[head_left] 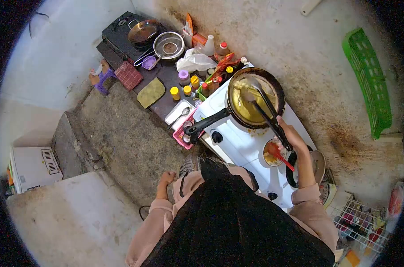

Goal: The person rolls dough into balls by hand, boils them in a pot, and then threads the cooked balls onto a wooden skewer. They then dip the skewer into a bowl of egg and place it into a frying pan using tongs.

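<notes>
My right hand (291,134) grips a pair of black-handled tongs (273,120), whose metal ends reach into a frying pan (280,84) on the white stove (251,151). Pale food pieces lie in yellow oil (246,107) in that pan, close to the tong tips. The pan's black handle (213,121) points left and toward me. Just left of my right hand stands a bowl (265,161) with food and a red spoon (277,153) in it. My left hand (168,177) hangs beside my body with its fingers curled; whether it holds anything is too small to tell.
Spice jars (175,92), a pink basket (180,139) and a white tray with a spoon (177,111) stand left of the stove. Farther back are a strainer (168,43) and a wok (142,33). Another pan (317,164) sits near my right forearm.
</notes>
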The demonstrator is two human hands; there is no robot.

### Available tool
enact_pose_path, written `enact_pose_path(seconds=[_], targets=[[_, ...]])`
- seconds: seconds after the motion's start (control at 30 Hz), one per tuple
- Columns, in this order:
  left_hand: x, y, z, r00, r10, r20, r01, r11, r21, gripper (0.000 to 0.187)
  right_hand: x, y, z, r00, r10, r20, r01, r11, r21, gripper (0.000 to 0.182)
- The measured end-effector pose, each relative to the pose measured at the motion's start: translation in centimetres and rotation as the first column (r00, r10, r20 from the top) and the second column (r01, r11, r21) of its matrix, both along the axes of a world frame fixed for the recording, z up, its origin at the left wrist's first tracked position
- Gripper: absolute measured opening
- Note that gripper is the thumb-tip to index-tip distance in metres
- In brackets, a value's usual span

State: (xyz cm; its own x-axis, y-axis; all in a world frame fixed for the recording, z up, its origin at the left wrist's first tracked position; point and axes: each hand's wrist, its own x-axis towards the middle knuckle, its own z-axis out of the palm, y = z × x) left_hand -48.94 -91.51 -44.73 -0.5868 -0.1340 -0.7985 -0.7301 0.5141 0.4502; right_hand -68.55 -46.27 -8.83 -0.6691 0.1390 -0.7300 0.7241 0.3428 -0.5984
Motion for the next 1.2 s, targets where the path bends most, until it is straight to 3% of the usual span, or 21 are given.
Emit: enact_pose_path(seconds=[0.03, 0.1, 0.13, 0.2, 0.27, 0.37, 0.5, 0.57, 0.67, 0.87, 1.0, 1.07, 1.13, 1.2], targets=[[0.2, -0.3, -0.5, 0.997, -0.081, -0.014, 0.08, 0.996, -0.05, 0.04, -0.1, -0.2, 0.9, 0.993, 0.072, -0.09, -0.067, 0.996, 0.064, 0.064], [-0.8, -0.1, 1.5, 0.97, -0.239, -0.033, 0.232, 0.961, -0.149, 0.038, -0.1, 0.9, 1.1, 0.949, 0.271, -0.162, -0.198, 0.909, 0.366, 0.057], [-1.1, 0.2, 2.4, 0.981, -0.192, -0.015, 0.188, 0.973, -0.131, 0.038, -0.1, 1.3, 1.2, 0.911, 0.374, -0.173, -0.242, 0.826, 0.51, 0.054], [-1.4, 0.6, 3.7, 0.995, -0.095, 0.024, 0.097, 0.99, -0.1, 0.037, 0.0, 1.3, 2.0, 0.799, 0.582, -0.15, -0.254, 0.553, 0.793, 0.053], [-1.0, 0.4, 3.1, 0.982, -0.178, -0.056, 0.17, 0.977, -0.127, 0.037, 0.1, 1.4, 2.0, 0.644, 0.764, -0.025, -0.171, 0.176, 0.969, 0.057], [-0.3, 0.3, 1.9, 0.976, -0.214, -0.049, 0.206, 0.969, -0.136, 0.037, -0.9, 0.5, 2.1, 0.719, 0.693, 0.051, -0.273, 0.214, 0.938, 0.063], [0.3, 0.5, 1.7, 0.991, -0.119, -0.06, 0.116, 0.992, -0.058, 0.036, -2.1, 0.5, 0.3, 0.642, 0.764, 0.066, -0.255, 0.132, 0.958, 0.057], [0.8, 0.8, 2.0, 0.979, -0.184, -0.084, 0.169, 0.972, -0.161, 0.036, -2.7, 0.9, -0.4, 0.632, 0.774, 0.052, -0.26, 0.147, 0.954, 0.057], [1.0, 1.0, 2.4, 0.986, -0.161, -0.043, 0.151, 0.974, -0.17, 0.036, -2.5, 1.3, 0.5, 0.574, 0.817, -0.059, -0.257, 0.248, 0.934, 0.051], [0.7, 1.9, 3.6, 0.991, -0.133, -0.029, 0.126, 0.975, -0.181, 0.036, -2.3, 2.5, 1.3, 0.509, 0.849, -0.138, -0.307, 0.329, 0.893, 0.045], [0.0, 2.3, 4.6, 0.994, -0.099, -0.035, 0.092, 0.982, -0.163, 0.036, -2.1, 2.6, 3.2, 0.569, 0.818, -0.087, -0.335, 0.327, 0.884, 0.047], [0.6, 1.8, 1.2, 0.998, -0.063, -0.021, 0.06, 0.994, -0.095, 0.037, -2.0, 3.1, 3.9, 0.593, 0.8, -0.091, -0.315, 0.335, 0.888, 0.049], [0.6, 1.6, 1.1, 0.999, -0.047, -0.002, 0.047, 0.995, -0.091, 0.037, -2.2, 3.7, 4.0, 0.616, 0.788, 0.001, -0.273, 0.213, 0.938, 0.053], [-0.2, 2.1, 4.2, 0.998, -0.059, 0.022, 0.062, 0.988, -0.144, 0.039, -2.4, 3.6, 3.9, 0.629, 0.773, 0.082, -0.256, 0.106, 0.961, 0.057]])
